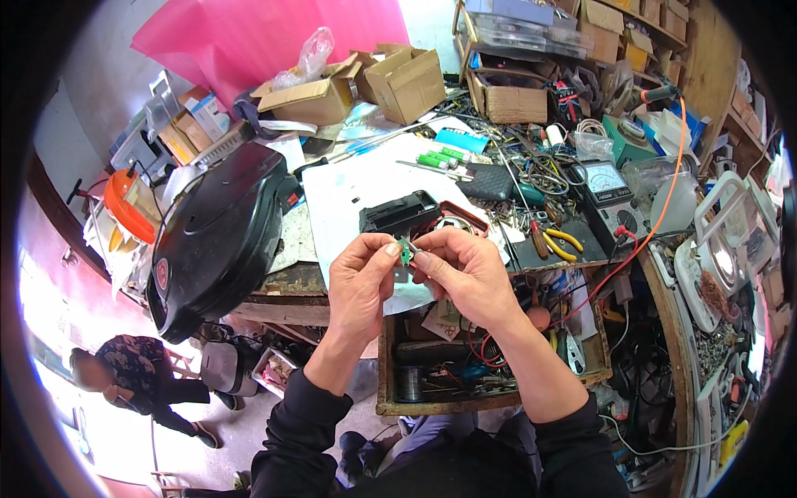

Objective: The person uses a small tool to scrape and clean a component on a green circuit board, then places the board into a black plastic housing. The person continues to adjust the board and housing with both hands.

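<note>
Both my hands meet over the front edge of the workbench. Between them is a small green circuit board. My left hand pinches its left side between thumb and fingertips. My right hand has closed fingertips at the board's right side, where a small dark part shows; its exact shape is too small to make out. Just beyond my fingers lies an opened black plastic housing on a white sheet. Next to it sits a red-edged shell with a round silvery part, partly hidden by my right hand.
A large black lidded appliance stands at the left. Yellow-handled pliers, a screwdriver and an analog multimeter lie to the right. Below my right forearm is an open drawer of tools and wires. A person sits at lower left.
</note>
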The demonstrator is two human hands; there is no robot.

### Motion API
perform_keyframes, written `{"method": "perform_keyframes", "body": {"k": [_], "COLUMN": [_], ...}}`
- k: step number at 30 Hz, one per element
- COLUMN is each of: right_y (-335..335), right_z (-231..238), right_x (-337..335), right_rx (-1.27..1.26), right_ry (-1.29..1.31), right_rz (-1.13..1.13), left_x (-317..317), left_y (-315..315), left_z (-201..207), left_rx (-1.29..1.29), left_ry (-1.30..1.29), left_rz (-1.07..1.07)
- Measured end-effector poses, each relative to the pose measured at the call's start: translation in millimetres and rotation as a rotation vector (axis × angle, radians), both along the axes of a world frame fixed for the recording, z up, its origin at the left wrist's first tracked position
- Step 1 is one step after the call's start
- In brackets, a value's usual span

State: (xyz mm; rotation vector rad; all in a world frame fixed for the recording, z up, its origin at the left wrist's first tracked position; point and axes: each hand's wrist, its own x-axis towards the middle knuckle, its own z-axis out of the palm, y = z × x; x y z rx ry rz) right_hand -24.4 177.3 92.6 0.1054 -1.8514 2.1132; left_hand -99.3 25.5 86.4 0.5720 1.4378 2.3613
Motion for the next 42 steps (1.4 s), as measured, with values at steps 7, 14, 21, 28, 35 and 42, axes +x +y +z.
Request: {"method": "perform_keyframes", "body": {"k": [7,14,21,28,35,42], "right_y": [-3,-3,-1,1,1,1], "right_z": [1,4,5,5,3,4], "right_x": [1,3,3,4,3,3], "right_rx": [0.003,0.035,-0.019,-0.012,0.039,0.089], "right_ry": [-0.027,-0.029,-0.044,-0.063,-0.067,-0.040], "right_rz": [0.019,0.007,0.064,0.085,0.077,0.067], "left_x": [1,4,5,-2,-2,-2], "left_y": [2,4,1,-8,-13,-17], "left_z": [-3,-2,-2,3,10,12], "left_rx": [0.001,-0.007,-0.027,-0.037,-0.211,-0.269], "left_ry": [0.060,0.073,0.050,0.054,0.126,0.148], "left_rz": [0.048,0.061,0.047,-0.006,0.014,-0.005]}}
